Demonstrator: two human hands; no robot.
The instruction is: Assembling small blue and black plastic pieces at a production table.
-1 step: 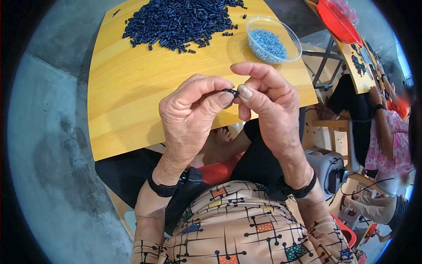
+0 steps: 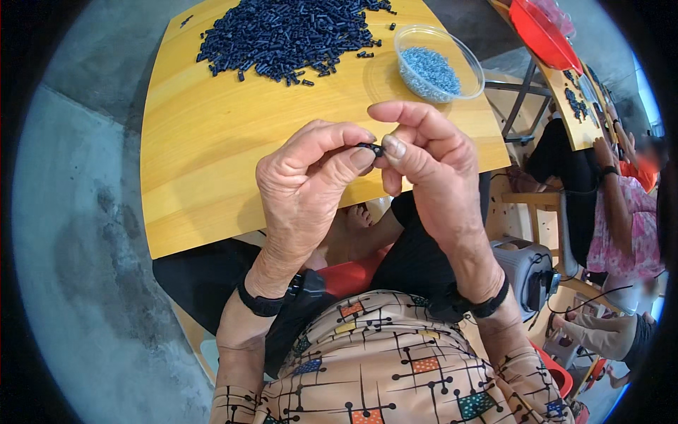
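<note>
A small black plastic part (image 2: 370,148) is pinched between the thumb and forefinger of my left hand (image 2: 304,177), over the table's near edge. At its right end, the thumb of my right hand (image 2: 438,162) presses against it, with the forefinger raised and the other fingers curled behind. Whether a tiny piece sits under that thumb is hidden. Beyond my hands a big heap of similar black parts (image 2: 282,35) lies on the yellow wooden table (image 2: 212,155). Right of the heap stands a clear round tub (image 2: 472,67) containing many small silvery metal pieces (image 2: 429,71).
A few loose black parts (image 2: 308,83) lie around the heap's edge. At the right, a second table (image 2: 586,134) carries a red basin (image 2: 540,35) and more black parts. People sit there beside a wooden stool (image 2: 537,201). Bare concrete floor (image 2: 70,247) spreads out on the left.
</note>
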